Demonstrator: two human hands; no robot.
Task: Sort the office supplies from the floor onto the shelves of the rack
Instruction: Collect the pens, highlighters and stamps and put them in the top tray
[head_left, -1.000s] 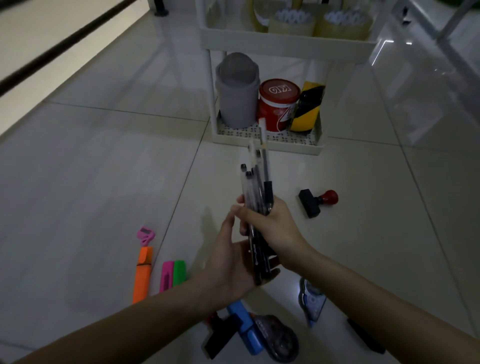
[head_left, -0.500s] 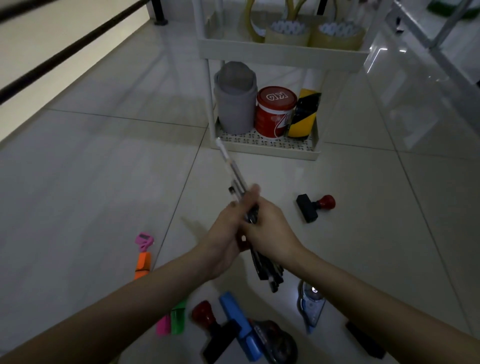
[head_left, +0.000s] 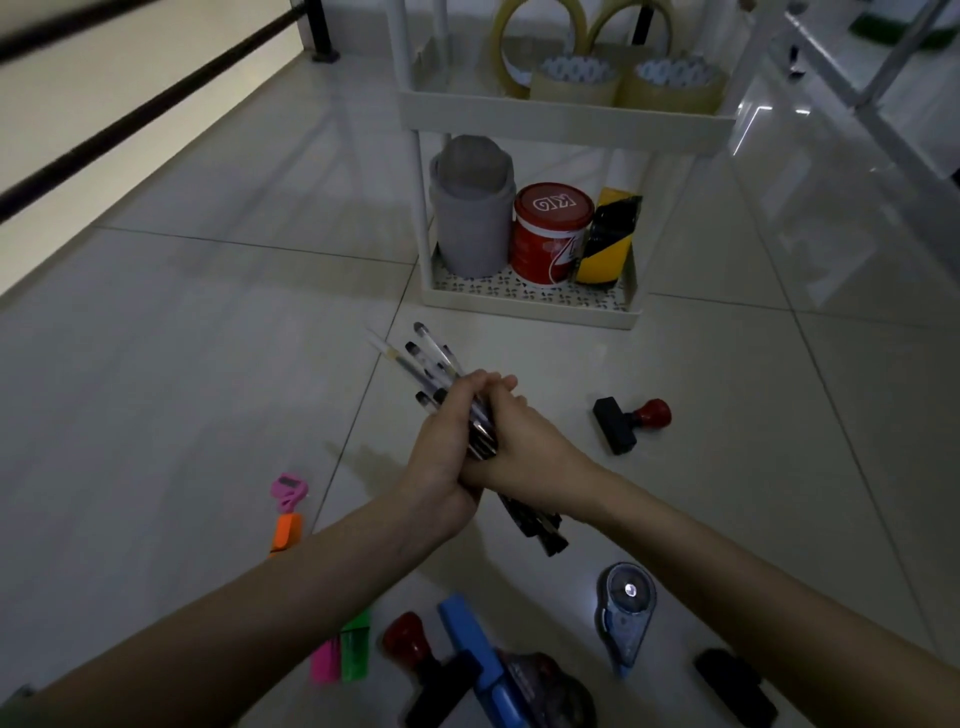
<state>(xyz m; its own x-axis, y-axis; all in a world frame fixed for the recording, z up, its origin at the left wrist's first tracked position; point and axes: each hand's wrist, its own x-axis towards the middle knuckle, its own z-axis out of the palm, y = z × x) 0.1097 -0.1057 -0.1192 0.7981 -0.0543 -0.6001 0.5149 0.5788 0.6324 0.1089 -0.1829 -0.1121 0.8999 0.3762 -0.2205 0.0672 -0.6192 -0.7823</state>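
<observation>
Head view. The bundle of clear-barrelled black-capped pens (head_left: 439, 369), upright a second ago, now tilts up-left, clasped between both hands above the pale glossy tiled floor (head_left: 208, 364). The left hand (head_left: 441, 457) and right hand (head_left: 519, 441) both curl round the bundle, palms pressed together. The white plastic rack (head_left: 530, 306) stands ahead, well apart; bare tile lies between. Its bottom shelf holds a grey lidded bin (head_left: 470, 218), a red tin (head_left: 550, 234) and a yellow-black tape roll (head_left: 608, 239). A black stamp with red knob (head_left: 626, 423) lies to the right of the hands; an orange highlighter (head_left: 285, 532) to the left. The room is dim.
</observation>
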